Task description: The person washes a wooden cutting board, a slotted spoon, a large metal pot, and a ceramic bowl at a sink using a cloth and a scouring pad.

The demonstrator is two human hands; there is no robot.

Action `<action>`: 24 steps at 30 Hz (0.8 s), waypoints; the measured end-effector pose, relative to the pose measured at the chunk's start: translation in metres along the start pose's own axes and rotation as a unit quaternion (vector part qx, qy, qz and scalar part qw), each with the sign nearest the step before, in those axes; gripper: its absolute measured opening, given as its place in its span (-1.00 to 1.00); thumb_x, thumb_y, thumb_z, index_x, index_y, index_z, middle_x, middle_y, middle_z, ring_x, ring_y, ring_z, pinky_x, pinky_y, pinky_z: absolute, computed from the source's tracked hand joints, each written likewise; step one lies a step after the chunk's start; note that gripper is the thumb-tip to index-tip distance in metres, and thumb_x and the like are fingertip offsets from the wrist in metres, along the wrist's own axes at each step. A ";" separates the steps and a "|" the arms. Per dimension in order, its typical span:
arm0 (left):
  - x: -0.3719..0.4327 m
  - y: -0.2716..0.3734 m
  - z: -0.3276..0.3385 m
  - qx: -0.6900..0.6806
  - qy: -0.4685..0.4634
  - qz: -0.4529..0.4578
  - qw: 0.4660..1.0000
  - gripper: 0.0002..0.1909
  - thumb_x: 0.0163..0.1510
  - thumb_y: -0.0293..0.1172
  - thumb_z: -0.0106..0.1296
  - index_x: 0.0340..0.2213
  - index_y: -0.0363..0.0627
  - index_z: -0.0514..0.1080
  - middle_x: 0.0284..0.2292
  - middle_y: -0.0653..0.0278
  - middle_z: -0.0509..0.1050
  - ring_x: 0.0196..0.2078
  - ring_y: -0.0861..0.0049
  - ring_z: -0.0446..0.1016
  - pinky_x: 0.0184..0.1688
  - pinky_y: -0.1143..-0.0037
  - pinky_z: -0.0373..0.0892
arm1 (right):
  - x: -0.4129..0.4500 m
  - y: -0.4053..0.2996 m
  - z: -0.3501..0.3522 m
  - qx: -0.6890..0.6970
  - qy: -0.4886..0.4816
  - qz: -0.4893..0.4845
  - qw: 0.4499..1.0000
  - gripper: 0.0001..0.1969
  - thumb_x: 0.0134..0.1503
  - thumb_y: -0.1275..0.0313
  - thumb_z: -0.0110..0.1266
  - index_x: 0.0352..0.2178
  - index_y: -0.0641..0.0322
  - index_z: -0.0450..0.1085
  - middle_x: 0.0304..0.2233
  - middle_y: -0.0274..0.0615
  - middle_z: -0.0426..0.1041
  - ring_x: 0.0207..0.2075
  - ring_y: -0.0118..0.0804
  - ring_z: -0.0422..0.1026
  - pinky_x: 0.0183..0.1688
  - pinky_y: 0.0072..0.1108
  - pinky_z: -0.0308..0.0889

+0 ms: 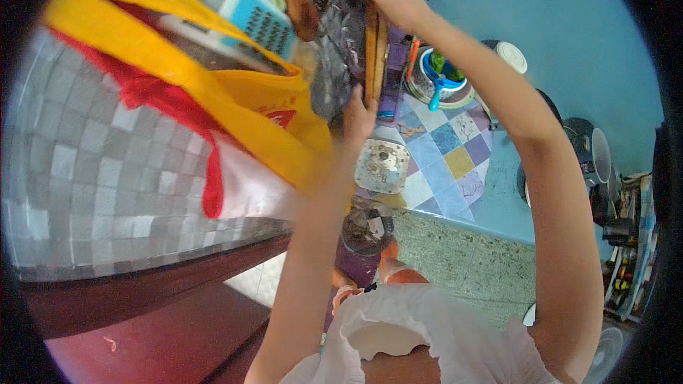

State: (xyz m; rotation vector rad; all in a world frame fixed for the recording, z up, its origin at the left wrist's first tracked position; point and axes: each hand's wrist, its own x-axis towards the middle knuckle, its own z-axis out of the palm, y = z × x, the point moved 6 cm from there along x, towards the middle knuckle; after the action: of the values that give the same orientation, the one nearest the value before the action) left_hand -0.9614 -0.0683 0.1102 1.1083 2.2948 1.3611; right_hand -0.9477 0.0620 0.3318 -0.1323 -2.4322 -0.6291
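My left hand [360, 117] is at the lower end of a long wooden piece [372, 58], with thumb and finger on either side of it. Up at its far end, my right hand [397, 0] reaches over with curled fingers touching something dark; its exact grip is hidden. Crumpled grey plastic sheeting [333, 58] lies along the left of the wood. A purple plastic basket [395, 66] stands close on the right. Below my left hand is a square, stained patterned lid or tin [382, 166].
A yellow cloth bag [256, 101] with red trim hangs at left, before a white device with a blue keypad [261, 24]. Right of the basket, a pot [443, 77] holds blue and green items. A white-lidded container [511, 57] and dark pots [584, 149] line the blue wall.
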 end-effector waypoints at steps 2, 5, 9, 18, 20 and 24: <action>-0.039 -0.021 -0.019 -0.031 -0.040 0.039 0.998 -0.60 -0.04 -0.37 -0.01 -0.14 -0.20 0.22 -0.27 -0.10 0.40 -0.22 0.00 0.38 -0.18 0.27 0.30 | -0.017 -0.055 -0.045 0.062 0.105 -0.024 0.992 -0.76 -0.18 0.52 -0.06 -0.37 0.27 0.30 -0.32 -0.13 0.33 -0.25 -0.10 0.34 -0.26 -0.39 0.31; -0.115 -0.079 -0.026 0.052 -0.121 0.008 0.991 -0.60 -0.03 -0.19 -0.03 -0.17 -0.11 0.27 -0.29 -0.06 0.41 -0.22 0.04 0.37 -0.17 0.21 0.27 | -0.061 -0.165 -0.082 0.246 0.027 -0.123 0.961 -0.88 -0.24 0.43 -0.04 -0.58 0.20 0.25 -0.60 -0.18 0.26 -0.49 -0.17 0.36 -0.48 -0.44 0.31; -0.239 -0.062 -0.047 0.053 -0.213 0.156 0.963 -0.69 0.00 -0.19 -0.08 -0.24 -0.07 0.33 -0.31 0.07 0.44 -0.23 0.16 0.38 -0.25 0.32 0.29 | -0.161 -0.305 -0.132 0.453 -0.111 -0.310 0.828 -0.92 -0.12 0.36 -0.03 -0.54 0.08 0.31 -0.61 -0.26 0.31 -0.55 -0.25 0.36 -0.59 -0.47 0.30; -0.395 -0.219 -0.288 -0.062 -0.355 0.186 0.914 -0.84 -0.03 -0.32 -0.03 -0.38 -0.09 0.41 -0.30 0.11 0.43 -0.25 0.25 0.39 -0.24 0.33 0.31 | -0.073 -0.586 -0.190 0.532 -0.035 -0.266 0.803 -0.88 -0.06 0.36 0.01 -0.58 0.11 0.26 -0.61 -0.29 0.22 -0.58 -0.35 0.27 -0.58 -0.58 0.19; -0.382 -0.242 -0.359 0.001 -0.290 0.116 0.950 -0.85 -0.04 -0.38 -0.03 -0.38 -0.09 0.41 -0.30 0.11 0.43 -0.24 0.25 0.39 -0.24 0.34 0.31 | -0.030 -0.624 -0.179 0.549 -0.038 -0.195 0.812 -0.87 -0.06 0.36 0.02 -0.51 0.17 0.31 -0.55 -0.24 0.27 -0.51 -0.25 0.32 -0.51 -0.53 0.25; -0.357 -0.272 -0.476 0.072 -0.173 0.003 0.982 -0.79 -0.05 -0.44 -0.05 -0.30 -0.08 0.40 -0.28 0.08 0.42 -0.21 0.20 0.38 -0.24 0.38 0.33 | 0.044 -0.684 -0.178 0.599 -0.034 -0.049 0.798 -0.86 -0.07 0.41 0.02 -0.44 0.21 0.32 -0.44 -0.22 0.32 -0.35 -0.20 0.34 -0.38 -0.50 0.31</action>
State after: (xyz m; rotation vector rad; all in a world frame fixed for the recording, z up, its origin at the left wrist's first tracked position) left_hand -1.1141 -0.7039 0.0803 1.2819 2.1583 0.9264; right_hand -1.0500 -0.6263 0.2035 0.4988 -2.4447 0.9565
